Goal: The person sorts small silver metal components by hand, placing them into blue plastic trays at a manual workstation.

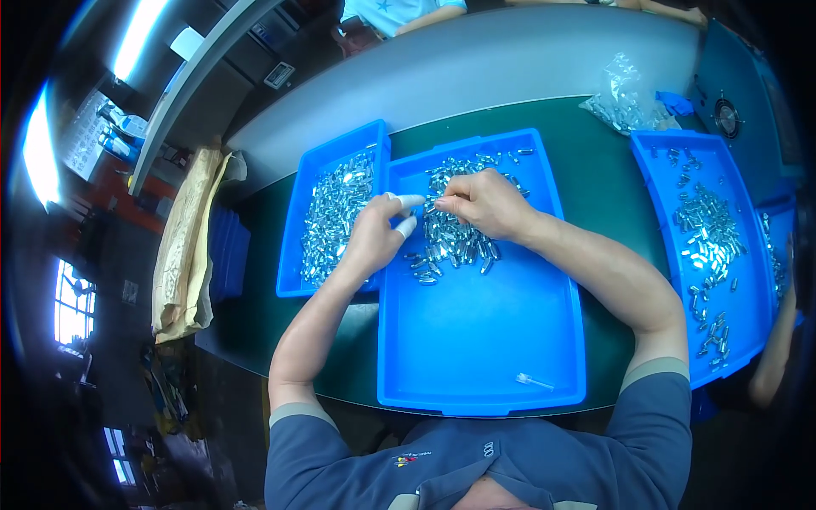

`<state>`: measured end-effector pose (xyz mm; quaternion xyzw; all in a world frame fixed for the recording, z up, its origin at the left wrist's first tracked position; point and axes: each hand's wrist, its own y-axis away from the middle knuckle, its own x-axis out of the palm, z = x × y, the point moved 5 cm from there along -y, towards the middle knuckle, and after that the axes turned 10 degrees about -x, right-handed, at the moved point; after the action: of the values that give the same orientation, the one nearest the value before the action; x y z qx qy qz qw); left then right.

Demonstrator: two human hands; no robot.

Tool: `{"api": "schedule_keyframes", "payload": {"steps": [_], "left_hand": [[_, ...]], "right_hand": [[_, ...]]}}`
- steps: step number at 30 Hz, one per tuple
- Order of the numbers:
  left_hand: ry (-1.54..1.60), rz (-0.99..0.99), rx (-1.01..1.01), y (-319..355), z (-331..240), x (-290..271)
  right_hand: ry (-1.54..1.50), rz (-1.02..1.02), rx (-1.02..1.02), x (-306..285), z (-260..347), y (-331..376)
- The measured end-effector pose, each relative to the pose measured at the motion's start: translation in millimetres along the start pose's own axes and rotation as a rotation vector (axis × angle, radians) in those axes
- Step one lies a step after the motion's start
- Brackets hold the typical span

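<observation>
Lone small clear plastic piece (pixel 534 382) lies at near edge of large blue plastic tray (pixel 476 340), well short of both hands.

Left hand (pixel 374 234), white cots on fingertips, pinched on something too small to tell.

Right hand (pixel 484 204) pinches one small shiny metal cylinder at fingertips, touching left fingertips.

Heap of same small shiny metal cylinders (pixel 455 229) directly under hands.

Likely light, rigid, slick, prone to roll; best taken across body with two fingertips.

Left of left hand: narrower blue tray (pixel 297 285), full.

Beyond right hand: clear bag of metal parts (pixel 625 98).
</observation>
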<state>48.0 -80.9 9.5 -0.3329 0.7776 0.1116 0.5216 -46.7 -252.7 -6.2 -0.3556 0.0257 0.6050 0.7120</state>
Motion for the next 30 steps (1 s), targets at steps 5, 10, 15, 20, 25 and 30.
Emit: {"api": "schedule_keyframes", "payload": {"steps": [5,10,15,20,25,30], "left_hand": [[0.636,0.043,-0.262,-7,22,10],[0.809,0.078,-0.281,-3,22,10],[0.787,0.067,-0.281,-2,22,11],[0.753,0.148,-0.264,-1,13,16],[0.533,0.085,-0.220,4,8,10],[0.459,0.053,-0.186,8,1,9]], "right_hand": [[-0.011,-0.009,-0.009,3,-8,1],[-0.038,-0.020,0.026,-2,-2,1],[-0.072,-0.048,0.044,-4,1,1],[-0.068,-0.071,0.028,-6,-2,-1],[0.018,-0.021,-0.017,-4,0,-2],[-0.005,0.037,0.033,-3,-2,0]]}}
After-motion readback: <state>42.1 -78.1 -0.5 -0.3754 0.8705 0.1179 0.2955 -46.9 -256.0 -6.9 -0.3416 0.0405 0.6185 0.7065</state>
